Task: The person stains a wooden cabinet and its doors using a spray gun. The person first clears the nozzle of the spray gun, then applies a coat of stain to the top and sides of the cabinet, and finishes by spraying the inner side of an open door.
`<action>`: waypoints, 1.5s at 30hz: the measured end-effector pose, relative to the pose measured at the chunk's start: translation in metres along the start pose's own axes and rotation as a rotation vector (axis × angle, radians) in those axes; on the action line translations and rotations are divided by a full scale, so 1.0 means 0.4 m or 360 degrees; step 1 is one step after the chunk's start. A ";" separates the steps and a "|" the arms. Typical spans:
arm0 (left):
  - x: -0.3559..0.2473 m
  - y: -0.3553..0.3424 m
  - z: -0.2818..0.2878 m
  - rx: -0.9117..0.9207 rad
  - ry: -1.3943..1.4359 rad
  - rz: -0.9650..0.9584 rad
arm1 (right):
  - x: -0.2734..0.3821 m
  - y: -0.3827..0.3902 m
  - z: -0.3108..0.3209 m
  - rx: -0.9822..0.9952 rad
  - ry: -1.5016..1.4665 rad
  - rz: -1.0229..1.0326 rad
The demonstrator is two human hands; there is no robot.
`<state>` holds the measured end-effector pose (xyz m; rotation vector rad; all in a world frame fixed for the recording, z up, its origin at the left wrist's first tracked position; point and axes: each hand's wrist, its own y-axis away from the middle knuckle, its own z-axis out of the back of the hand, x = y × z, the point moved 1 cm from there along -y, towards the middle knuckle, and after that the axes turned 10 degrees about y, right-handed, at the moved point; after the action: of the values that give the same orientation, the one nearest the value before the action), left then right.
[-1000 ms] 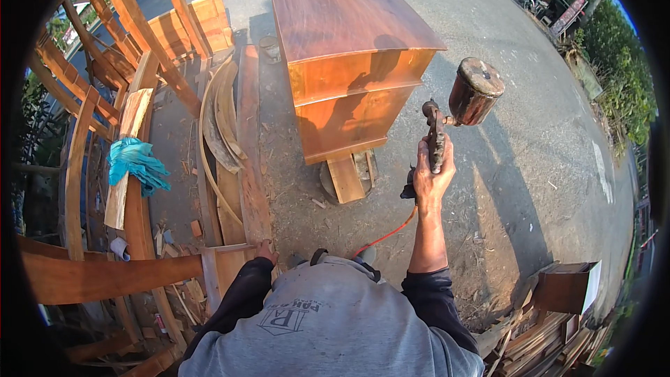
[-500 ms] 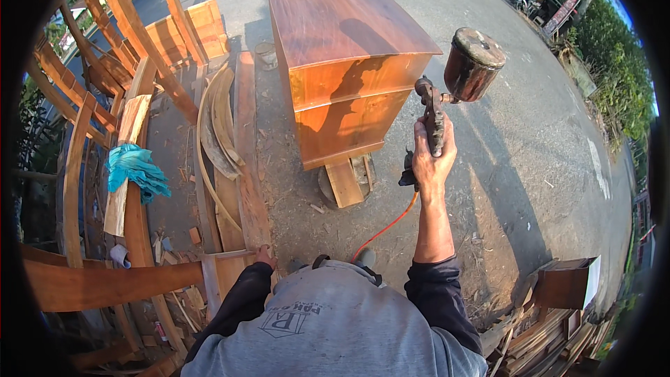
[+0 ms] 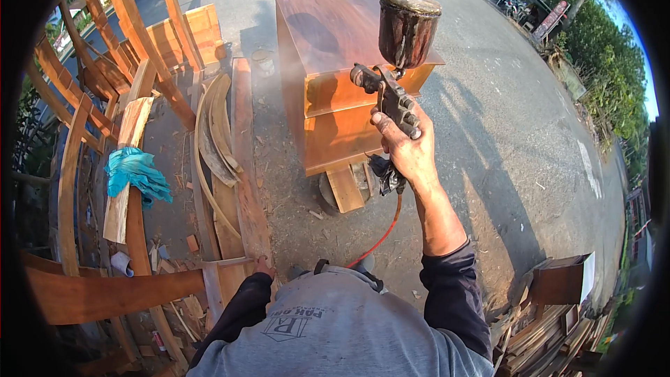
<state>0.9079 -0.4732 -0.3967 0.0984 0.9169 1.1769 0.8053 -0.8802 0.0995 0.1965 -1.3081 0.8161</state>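
Spray gun: the spray gun [image 3: 395,101] has swung left and turned; its nozzle end now points leftward in front of the cabinet [image 3: 342,132].
Cup: the metal cup [image 3: 410,33], to the right of the gun half a second ago, now sits above it, near upright.
Right hand: the right hand [image 3: 412,143] is wrapped around the gun's handle; the thumb lies along the near side.
Left hand: the left hand [image 3: 264,267] stays low, beside the wooden frame piece [image 3: 230,281]; whether its fingers grip cannot be told.
Cabinet: stands on the pavement ahead, raised on a round base [image 3: 325,192]; position unchanged.
Haze: a faint haze [image 3: 285,70] now shows at the cabinet's left edge.
Work status: spraying is probably under way, toward that left side.
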 end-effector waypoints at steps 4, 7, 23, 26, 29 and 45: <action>-0.033 0.015 0.028 0.0083 -0.0041 0.0100 | -0.019 -0.041 0.088 -0.0173 0.0243 -0.0003; -0.050 0.003 0.033 0.0079 -0.0048 0.0125 | -0.015 -0.065 0.160 -0.0246 0.0387 -0.0079; 0.054 -0.070 0.018 0.0035 -0.0002 0.0090 | -0.072 -0.243 0.479 -0.0919 0.1448 0.0021; 0.052 -0.056 0.022 0.0078 0.0005 0.0138 | -0.065 -0.251 0.467 -0.0843 0.1346 0.0087; 0.105 -0.057 0.023 0.0053 0.0044 0.0127 | -0.040 -0.249 0.387 -0.0655 0.1065 0.0117; 0.131 0.007 0.043 -0.0095 0.0243 0.0101 | 0.136 -0.181 0.020 0.0089 0.0133 -0.0178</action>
<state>0.9213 -0.4225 -0.4138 -0.0108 1.0175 1.2831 0.8463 -0.9133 0.1735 0.2749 -1.1861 0.7585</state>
